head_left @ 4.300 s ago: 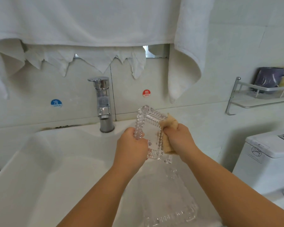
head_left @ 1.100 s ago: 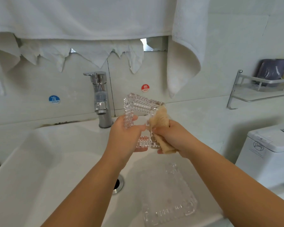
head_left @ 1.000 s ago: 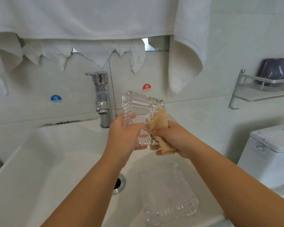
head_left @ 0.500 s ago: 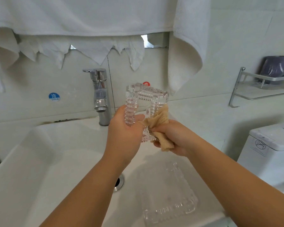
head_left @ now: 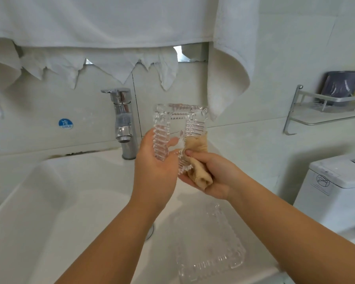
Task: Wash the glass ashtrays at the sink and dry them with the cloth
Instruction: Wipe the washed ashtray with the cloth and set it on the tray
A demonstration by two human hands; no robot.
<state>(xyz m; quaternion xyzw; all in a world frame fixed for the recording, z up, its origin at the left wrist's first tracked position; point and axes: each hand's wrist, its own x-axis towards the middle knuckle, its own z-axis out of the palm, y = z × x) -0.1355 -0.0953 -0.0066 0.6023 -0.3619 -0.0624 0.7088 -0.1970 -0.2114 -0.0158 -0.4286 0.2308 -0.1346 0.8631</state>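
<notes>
Left hand (head_left: 155,171) grips upright ashtray (head_left: 179,133); right hand (head_left: 213,177) presses cloth (head_left: 198,158) against it.

Left hand (head_left: 156,171): fingers hidden behind the held ashtray (head_left: 179,130), seen only dimly through the glass; cloth (head_left: 199,160) partly hidden behind the ashtray's right wall and inside the right hand (head_left: 215,177). Drain (head_left: 150,232): mostly covered by the left forearm. Shelf (head_left: 326,117) and cups (head_left: 340,87) cut off at the right edge; towel (head_left: 103,21) cut off at the top; print on toilet label (head_left: 321,184) too small to read
</notes>
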